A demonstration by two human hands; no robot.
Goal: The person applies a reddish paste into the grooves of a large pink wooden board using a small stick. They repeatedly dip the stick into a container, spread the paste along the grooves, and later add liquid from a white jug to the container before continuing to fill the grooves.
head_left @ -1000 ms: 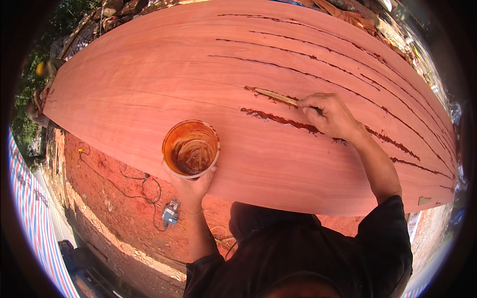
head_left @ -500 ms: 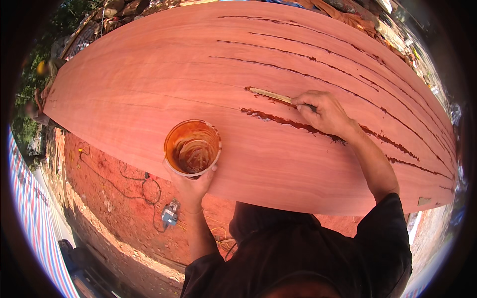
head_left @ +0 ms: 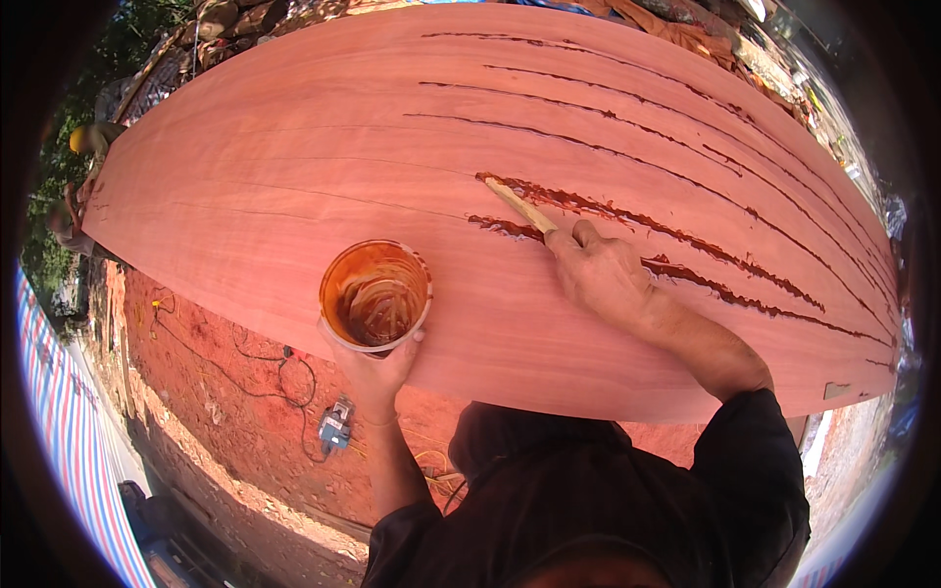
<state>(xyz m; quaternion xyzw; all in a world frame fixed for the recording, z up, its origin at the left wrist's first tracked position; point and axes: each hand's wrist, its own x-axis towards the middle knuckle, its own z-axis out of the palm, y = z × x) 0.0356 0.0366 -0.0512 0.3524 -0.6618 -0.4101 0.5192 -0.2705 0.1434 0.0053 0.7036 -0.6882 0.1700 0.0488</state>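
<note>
A wide reddish wooden slab [head_left: 549, 323] with fine cracks spreads before me. Several of its cracks carry dark red-brown paste in long lines. My right hand [head_left: 603, 274] is closed around a flat wooden stick [head_left: 521, 204], whose far tip touches the left end of a thick, ragged paste line [head_left: 627, 218]. Below it runs a second thick line [head_left: 725, 292], partly hidden by that hand. Over the slab's near edge, my left hand [head_left: 377, 372] grips a plastic tub [head_left: 375, 296] from below. Brown paste coats the tub's inside, and its mouth tilts toward me.
A blue power tool [head_left: 335, 423] lies on the red soil [head_left: 235, 392] below the near edge, with a black cord [head_left: 284, 394] looping beside it. At the far left end are a person's hands and a yellow cap [head_left: 80, 139]. Striped sheeting [head_left: 69, 431] hangs at lower left.
My right hand has moved left and nearer to me, and the stick has turned to a steeper slant. More of the upper thick paste line shows. The tub is almost where it was.
</note>
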